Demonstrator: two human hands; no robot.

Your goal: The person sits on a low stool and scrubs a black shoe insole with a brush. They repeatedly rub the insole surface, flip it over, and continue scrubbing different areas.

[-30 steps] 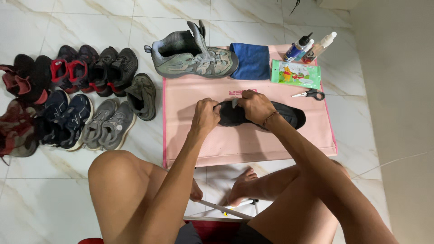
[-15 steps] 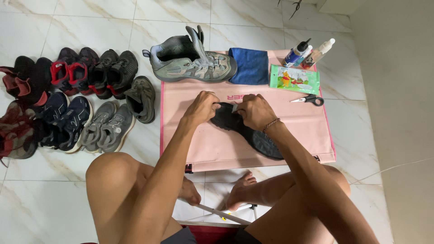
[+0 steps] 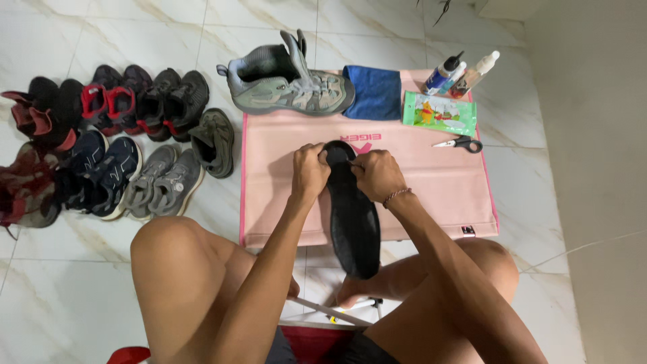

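Observation:
I hold a black insole [image 3: 354, 219] above a pink mat [image 3: 431, 182], its long axis pointing from the mat's middle toward my lap. My left hand [image 3: 310, 170] pinches the far end of the insole from the left. My right hand [image 3: 377, 174], with a bead bracelet on the wrist, grips the same end from the right. The near end of the insole hangs free over my legs. A grey-green high-top shoe [image 3: 286, 84] lies on its side at the mat's far edge.
A folded blue cloth [image 3: 372, 92], two small bottles [image 3: 459, 73], a green wipes packet [image 3: 439, 113] and scissors [image 3: 458, 143] lie along the mat's far right. Several pairs of shoes [image 3: 108, 145] sit in rows on the marble floor to the left. A wall rises at right.
The insole has turned from lying crosswise on the mat to pointing toward me, its free end swinging from right down to my lap. Both hands stayed on its far end.

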